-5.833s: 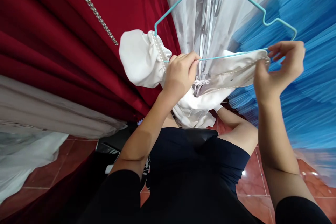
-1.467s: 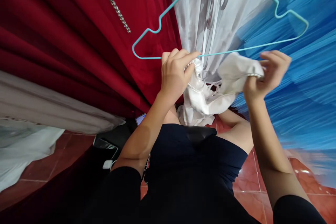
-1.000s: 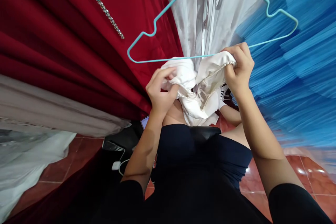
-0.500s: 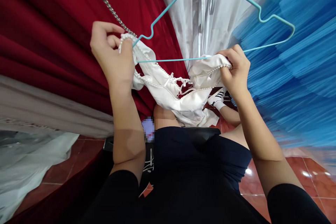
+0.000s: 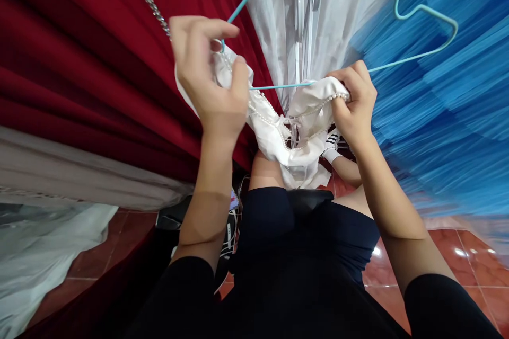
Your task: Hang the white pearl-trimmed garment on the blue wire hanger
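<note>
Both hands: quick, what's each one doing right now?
Left hand: open, thumb apart from fingers, by the turquoise hanger; whether it touches cannot be told.
Right hand: closed, holding the pearl-trimmed white garment.

A head-worn camera looks forward and steeply down from above the wearer's navy shorts [image 5: 265, 218], within arm's reach of the left hand [image 5: 212, 74] and right hand [image 5: 357, 100] at mid-view, its wide frame spanning red drapery [image 5: 79, 47] at left, blue fabric [image 5: 433, 116] at right and white cloth [image 5: 266, 2] on the far side.

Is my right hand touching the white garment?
Touching: the head view shows the right hand pinching the white garment by its beaded edge.
</note>
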`<state>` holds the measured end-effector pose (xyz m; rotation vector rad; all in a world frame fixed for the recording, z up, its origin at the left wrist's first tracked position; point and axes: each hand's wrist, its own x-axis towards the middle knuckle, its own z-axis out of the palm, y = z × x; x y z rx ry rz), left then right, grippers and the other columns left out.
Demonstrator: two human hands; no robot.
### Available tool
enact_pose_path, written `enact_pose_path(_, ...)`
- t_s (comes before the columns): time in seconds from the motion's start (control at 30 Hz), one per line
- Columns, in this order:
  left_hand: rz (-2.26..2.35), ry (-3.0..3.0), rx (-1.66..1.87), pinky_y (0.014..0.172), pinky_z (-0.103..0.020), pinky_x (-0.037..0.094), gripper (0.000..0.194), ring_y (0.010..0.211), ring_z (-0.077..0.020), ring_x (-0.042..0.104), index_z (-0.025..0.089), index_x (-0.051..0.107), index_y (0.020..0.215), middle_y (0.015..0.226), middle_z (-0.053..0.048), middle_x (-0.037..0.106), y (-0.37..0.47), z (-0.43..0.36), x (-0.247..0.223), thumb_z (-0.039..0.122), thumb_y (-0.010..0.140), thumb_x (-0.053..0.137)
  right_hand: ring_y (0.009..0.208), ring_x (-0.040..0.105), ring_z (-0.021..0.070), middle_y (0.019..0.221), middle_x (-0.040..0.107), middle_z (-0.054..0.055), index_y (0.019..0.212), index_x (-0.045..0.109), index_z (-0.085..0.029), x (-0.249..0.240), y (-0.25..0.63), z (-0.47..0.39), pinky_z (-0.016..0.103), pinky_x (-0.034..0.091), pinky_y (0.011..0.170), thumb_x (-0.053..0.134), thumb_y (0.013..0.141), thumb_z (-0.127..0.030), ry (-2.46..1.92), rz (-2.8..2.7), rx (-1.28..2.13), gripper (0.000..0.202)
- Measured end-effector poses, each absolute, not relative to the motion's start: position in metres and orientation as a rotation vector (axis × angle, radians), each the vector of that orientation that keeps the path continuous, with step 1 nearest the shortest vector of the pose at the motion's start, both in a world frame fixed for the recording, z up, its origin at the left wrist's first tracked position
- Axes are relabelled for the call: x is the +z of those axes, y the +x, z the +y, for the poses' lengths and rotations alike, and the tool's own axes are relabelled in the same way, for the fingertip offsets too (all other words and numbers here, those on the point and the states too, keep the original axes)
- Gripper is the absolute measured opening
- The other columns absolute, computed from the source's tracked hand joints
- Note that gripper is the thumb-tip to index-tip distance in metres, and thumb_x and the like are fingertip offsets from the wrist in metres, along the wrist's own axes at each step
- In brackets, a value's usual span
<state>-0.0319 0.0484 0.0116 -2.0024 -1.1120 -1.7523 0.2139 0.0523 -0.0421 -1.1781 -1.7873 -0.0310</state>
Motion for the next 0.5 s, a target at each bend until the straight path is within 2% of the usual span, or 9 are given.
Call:
enact_pose_path(0.03,-1.148,-2.065,-1.732,0.092,-0.035,0.053,0.027,0.105,-0.0214,0.06,0.021,0.067,0.105,0.106,-0.005,0.061,-0.02,0.043,0.008,0.004,0.084,0.063,0.101,0.058,0.0243,0.098,0.058,0.009,0.1,0.064,-0.023,-0.042,0.214,0.053,0.046,0.054,0.091,0.04,0.097,-0.027,-1.186,-1.785,-0.027,0.024)
enact_pose_path(0.17,-1.32,-2.55,-1.439,0.097,-0.036,0.05,0.02,0.101,-0.0215,0.066,0.024,0.065,0.104,0.098,-0.003,0.069,0.016,0.036,-0.012,0.013,0.099,0.049,0.105,0.058,0.0246,0.104,0.059,0.01,0.11,0.065,-0.025,-0.037,0.221,0.048,0.047,0.055,0.091,0.043,0.095,-0.026,-1.159,-1.823,0.0,0.027)
enact_pose_path(0.3,-1.382,-2.618,-1.415,0.095,-0.035,0.051,0.025,0.098,-0.0208,0.068,0.024,0.068,0.105,0.096,-0.002,0.072,0.021,0.042,-0.019,0.012,0.099,0.047,0.113,0.057,0.0257,0.123,0.057,0.009,0.124,0.063,-0.029,-0.037,0.241,0.03,0.04,0.056,0.078,0.051,0.085,-0.021,-1.1,-1.965,-0.018,0.041)
enact_pose_path(0.4,-1.431,-2.676,-1.398,0.09,-0.032,0.052,0.027,0.094,-0.0189,0.07,0.023,0.07,0.102,0.095,-0.001,0.073,0.015,0.039,-0.01,0.011,0.098,0.047,0.101,0.057,0.0201,0.119,0.055,0.009,0.106,0.067,-0.022,-0.039,0.267,0.026,0.026,0.046,0.06,0.051,0.069,-0.012,-1.068,-1.742,-0.239,0.041)
enact_pose_path(0.47,-1.515,-2.689,-1.342,0.088,-0.031,0.053,0.027,0.091,-0.0183,0.07,0.023,0.071,0.101,0.093,-0.001,0.073,0.011,0.037,-0.002,0.01,0.096,0.048,0.082,0.051,0.0127,0.097,0.051,0.008,0.081,0.061,-0.016,-0.033,0.289,0.036,0.02,0.031,0.052,0.047,0.056,-0.005,-1.039,-1.402,-0.407,0.031)
enact_pose_path(0.5,-1.541,-2.695,-1.318,0.087,-0.031,0.053,0.027,0.09,-0.018,0.07,0.023,0.072,0.1,0.092,-0.001,0.073,0.01,0.035,0.001,0.01,0.095,0.049,0.07,0.043,0.0078,0.085,0.046,0.004,0.071,0.052,-0.016,-0.026,0.301,0.045,0.02,0.027,0.052,0.044,0.053,-0.002,-1.094,-1.27,-0.422,0.025)
